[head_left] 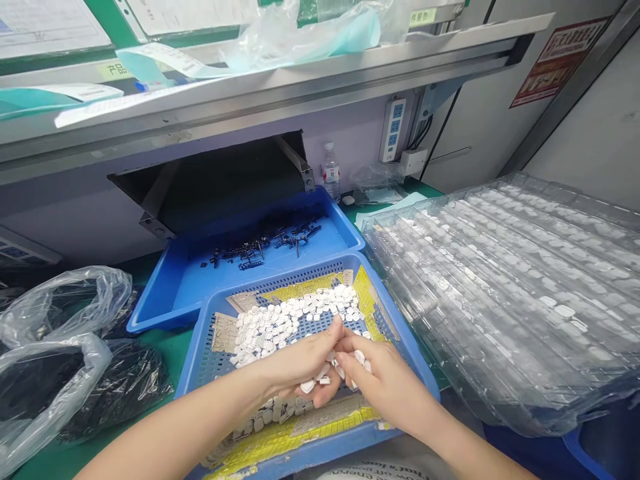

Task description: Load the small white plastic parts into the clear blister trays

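Note:
My left hand (pixel 311 360) and my right hand (pixel 375 370) meet, cupped together, above the front right part of a blue perforated basket (pixel 205 333). Small white rounded plastic pieces (pixel 308 386) show in my left palm and by its fingers. More white pieces (pixel 361 358) sit in the curled fingers of my right hand. Inside the basket, many like pieces (pixel 270 323) lie spread in a loose layer, mostly at the back and left, with some nearer the front. Yellow tape and pale labels line its inner walls. My hands hide part of the basket floor.
Behind the basket, a blue tray (pixel 173 293) holds black plastic parts (pixel 250 250). At right, stacked clear plastic trays (pixel 500 287) contain white pieces. Clear bags (pixel 115 373) with dark contents lie left. A water bottle (pixel 331 172) stands beneath the metal shelf edge (pixel 300 80).

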`<state>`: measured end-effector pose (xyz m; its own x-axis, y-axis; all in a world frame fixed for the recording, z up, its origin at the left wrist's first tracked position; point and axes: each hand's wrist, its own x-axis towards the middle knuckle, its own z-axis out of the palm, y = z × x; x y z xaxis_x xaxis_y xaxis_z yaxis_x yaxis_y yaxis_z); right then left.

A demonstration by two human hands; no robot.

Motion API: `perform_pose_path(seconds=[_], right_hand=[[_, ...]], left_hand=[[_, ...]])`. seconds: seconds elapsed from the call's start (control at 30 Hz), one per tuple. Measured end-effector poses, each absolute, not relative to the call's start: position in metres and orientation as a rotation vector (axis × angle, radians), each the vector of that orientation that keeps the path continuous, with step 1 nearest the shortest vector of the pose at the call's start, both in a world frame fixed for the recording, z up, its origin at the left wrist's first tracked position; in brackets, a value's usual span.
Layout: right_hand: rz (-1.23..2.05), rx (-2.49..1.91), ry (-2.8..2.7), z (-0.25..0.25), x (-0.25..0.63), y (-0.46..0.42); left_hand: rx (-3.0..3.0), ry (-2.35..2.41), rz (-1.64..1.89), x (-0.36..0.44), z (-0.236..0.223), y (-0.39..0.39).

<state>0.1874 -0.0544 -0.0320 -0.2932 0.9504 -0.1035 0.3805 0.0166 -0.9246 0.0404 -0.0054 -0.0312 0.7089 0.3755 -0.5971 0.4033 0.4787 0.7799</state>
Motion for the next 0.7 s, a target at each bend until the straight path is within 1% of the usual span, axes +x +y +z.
perform_pose_path(seconds=[0.2,0.37,0.5,0.6,0.7], right_hand=[[1.309,-1.395,-1.683,-0.03,0.186,-0.054],[1.345,-1.336,-1.726,-0.034,0.184,-0.054],[1.294,-1.385,-1.722,-0.035,0.182,-0.054],[1.312,-1.395,-1.63,-0.032,0.183,-0.055],[1.382,-1.422,-1.407,-0.028,0.188,-0.055]], left_hand=[[1.038,0.819,-0.026,0.045,-0.025,-0.008],[0.945,0.854,0.07,0.051,-0.025,-0.013],[0.918,0.831,0.069,0.051,-0.027,-0.013],[0.926,0.78,0.06,0.049,-0.026,-0.01],[0.882,0.75,0.059,0.047,-0.024,-0.004]])
